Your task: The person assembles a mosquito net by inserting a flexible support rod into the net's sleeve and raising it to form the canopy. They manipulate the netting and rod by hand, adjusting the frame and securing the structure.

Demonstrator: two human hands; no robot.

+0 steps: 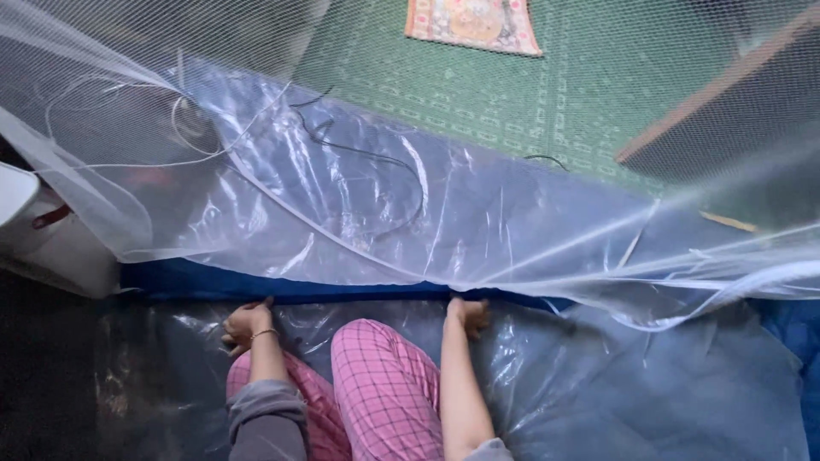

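1. A clear plastic sheet [410,213] lies over a blue mat [256,286], its near edge folded back along the mat.
2. The left hand [246,324] is clenched on that edge; a thin bracelet [263,334] circles its wrist.
3. The right hand [467,314] grips the same edge, further along it.
4. Pink checked trousers [384,388] show between the hands, on more plastic.
5. White netting [128,94] drapes above the sheet.
6. Beyond the sheet lies a green carpet [478,94] with a small patterned rug [474,24].
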